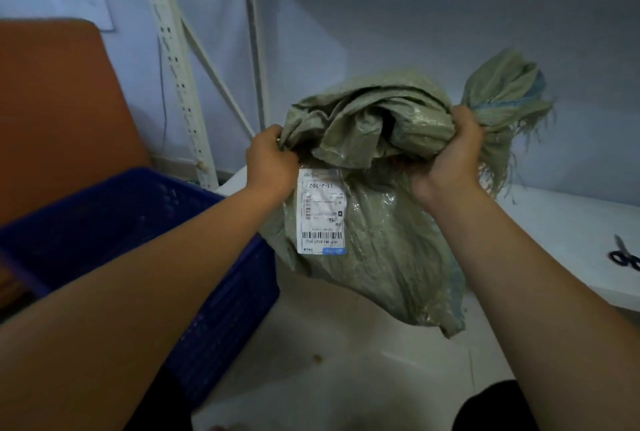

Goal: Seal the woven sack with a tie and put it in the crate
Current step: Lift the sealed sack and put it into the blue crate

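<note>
Our left hand (272,162) was clenched on a fold at the left of the sack (377,222), and our right hand (450,157) was closed around its bunched neck, the frayed end sticking out beyond. The sack hung in the air between our 2 hands, its shipping label (321,210) facing us. The blue crate (138,240) sat just to its left, and scissors (625,255) lay on the white shelf (554,222) at the right.

hands (360,160) grip sack (374,222) | blue crate (221,292) left | tie perhaps hidden

One sack (374,222), one crate (138,222), one scissors (625,257)
</note>
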Available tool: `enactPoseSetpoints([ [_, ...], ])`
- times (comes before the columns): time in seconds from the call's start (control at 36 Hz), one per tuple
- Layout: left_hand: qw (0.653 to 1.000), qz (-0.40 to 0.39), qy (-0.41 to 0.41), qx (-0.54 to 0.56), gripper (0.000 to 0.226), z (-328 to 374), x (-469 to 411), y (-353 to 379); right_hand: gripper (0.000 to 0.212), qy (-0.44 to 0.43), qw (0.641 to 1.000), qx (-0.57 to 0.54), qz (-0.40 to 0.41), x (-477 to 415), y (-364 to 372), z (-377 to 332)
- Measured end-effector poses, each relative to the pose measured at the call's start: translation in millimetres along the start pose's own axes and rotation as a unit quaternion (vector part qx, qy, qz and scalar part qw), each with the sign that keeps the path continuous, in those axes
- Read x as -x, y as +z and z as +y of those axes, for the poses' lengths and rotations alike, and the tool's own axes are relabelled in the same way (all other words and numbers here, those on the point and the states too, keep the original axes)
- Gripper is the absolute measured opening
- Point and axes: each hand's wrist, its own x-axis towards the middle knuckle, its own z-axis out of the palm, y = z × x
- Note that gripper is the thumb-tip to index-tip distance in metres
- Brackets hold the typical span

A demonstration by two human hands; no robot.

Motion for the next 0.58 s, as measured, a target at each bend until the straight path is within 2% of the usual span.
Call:
enactPoseSetpoints([
  [0.25, 0.997, 0.071, -0.044, -0.005, 0.010, -40.7, -13.3, -93.1, 0.032, 0.063, 0.995, -0.031, -0.072, 10.4, 74.5, 61.7],
  [0.58, 0.987, 0.153, -0.051, 0.011, 0.014, -87.8, -22.0, -192.2, 0.024, 0.114, 0.977, -0.043, -0.175, 9.5, 163.5, 143.4],
])
